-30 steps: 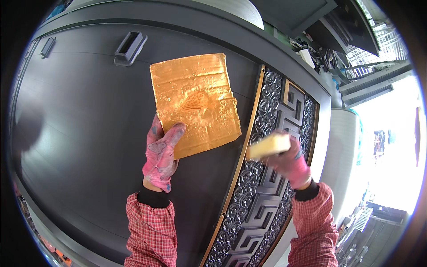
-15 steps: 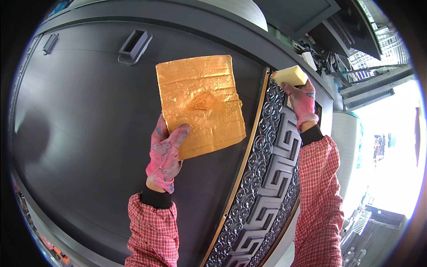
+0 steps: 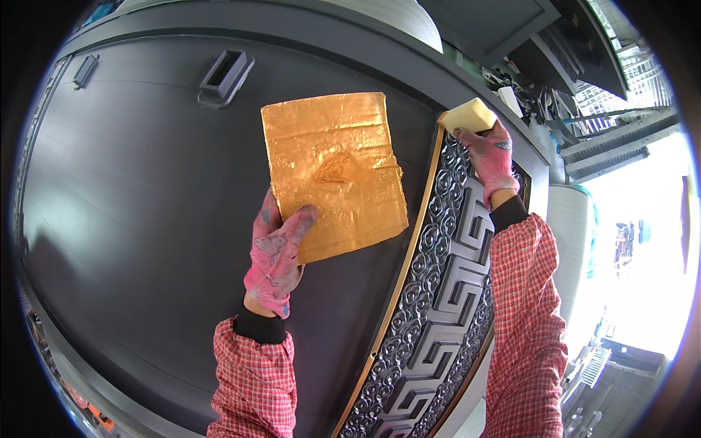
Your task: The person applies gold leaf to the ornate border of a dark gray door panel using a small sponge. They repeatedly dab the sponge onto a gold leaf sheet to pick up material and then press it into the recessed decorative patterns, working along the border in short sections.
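Left hand [image 3: 274, 257] clasps a gold-smeared board [image 3: 339, 139], right hand [image 3: 492, 156] pinches a cream sponge [image 3: 469, 115], carved key-pattern strip [image 3: 456, 296] beneath that grip.

The flat board [image 3: 350, 146] looks like cardboard under a glossy gold coat, creased and blistered, with a duller, rough brownish patch [image 3: 334, 169] mid-face. The pale yellow sponge block [image 3: 471, 115] looks matt and soft. Pink gloves [image 3: 272, 266] appear to be smudged fabric; the checked sleeves [image 3: 255, 379] are matt woven cloth. The dark grey door panel [image 3: 146, 182] is smooth, satin-sheened; its raised fretwork strip [image 3: 461, 296] shines glossily beside metallic-gold edging [image 3: 394, 290].
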Motion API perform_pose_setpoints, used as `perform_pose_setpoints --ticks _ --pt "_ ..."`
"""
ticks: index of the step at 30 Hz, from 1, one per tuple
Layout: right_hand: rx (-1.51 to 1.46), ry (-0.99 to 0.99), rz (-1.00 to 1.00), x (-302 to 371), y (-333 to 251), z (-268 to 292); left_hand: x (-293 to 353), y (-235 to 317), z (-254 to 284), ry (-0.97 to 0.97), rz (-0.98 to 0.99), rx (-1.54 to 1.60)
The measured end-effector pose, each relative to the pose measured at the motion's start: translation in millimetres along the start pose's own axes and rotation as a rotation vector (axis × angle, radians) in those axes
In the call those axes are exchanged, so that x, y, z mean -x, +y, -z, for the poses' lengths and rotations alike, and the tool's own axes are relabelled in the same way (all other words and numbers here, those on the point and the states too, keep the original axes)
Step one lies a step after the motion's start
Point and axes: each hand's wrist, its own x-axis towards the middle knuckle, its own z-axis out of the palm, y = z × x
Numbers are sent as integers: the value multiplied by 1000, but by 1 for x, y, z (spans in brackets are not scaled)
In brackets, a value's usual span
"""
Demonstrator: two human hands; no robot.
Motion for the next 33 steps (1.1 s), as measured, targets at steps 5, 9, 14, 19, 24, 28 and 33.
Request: perform_pose_setpoints --ticks 5,9,14,19,24,28,33 --pt "11 76 -47 -3 2 3 0 -4 0 19 -16 25" --pt "204 21 -79 4 -1 5 0 -3 -1 11 2 31" --pt "-19 30 -61 28 -19 1 1 -1 1 38 0 4" --pt "35 -68 -75 56 -2 10 0 -1 -6 64 4 -9" --pt "355 -285 111 130 -35 20 2 4 -6 71 0 -7" --pt "64 -219 -38 116 -46 17 0 1 -7 30 17 31" --pt "240 -214 -77 126 -30 6 -2 -3 -4 5 -28 -14"
